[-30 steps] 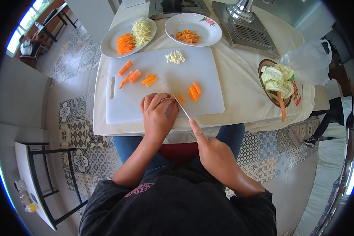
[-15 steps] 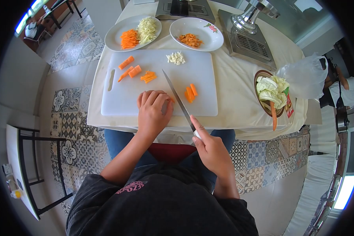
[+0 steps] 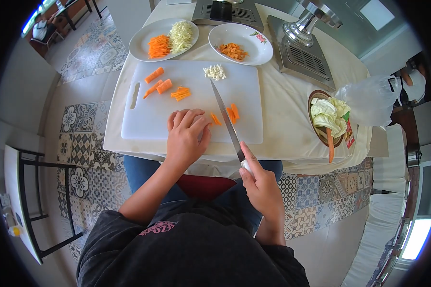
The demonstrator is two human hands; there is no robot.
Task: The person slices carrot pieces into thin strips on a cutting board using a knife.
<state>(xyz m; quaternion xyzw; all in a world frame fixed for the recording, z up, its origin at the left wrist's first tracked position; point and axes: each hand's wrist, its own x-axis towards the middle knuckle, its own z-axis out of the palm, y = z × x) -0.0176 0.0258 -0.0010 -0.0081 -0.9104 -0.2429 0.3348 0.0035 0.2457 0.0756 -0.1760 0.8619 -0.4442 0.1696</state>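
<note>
And there was the right hand (image 3: 262, 184), its grip wrapped firmly around the knife (image 3: 227, 118), index finger laid along the spine, blade running out towards 11 o'clock over the cutting board (image 3: 148, 119)! One thin carrot slice (image 3: 216, 119) lay between blade and left hand (image 3: 184, 136), at 2 o'clock from the left grip; the carrot sticks (image 3: 233, 112) sat just across the blade, at 11 o'clock from the right grip. The left grip, fingers curled, rested on the board; whether it pinched anything underneath, I couldn't tell! Straight up at 12 from it lay the carrot strips (image 3: 181, 93), with the carrot chunks (image 3: 164, 86) at 11. And out on the table (image 3: 292, 119), the cabbage (image 3: 328, 115) filled a bowl at 3 o'clock from the board!
</note>
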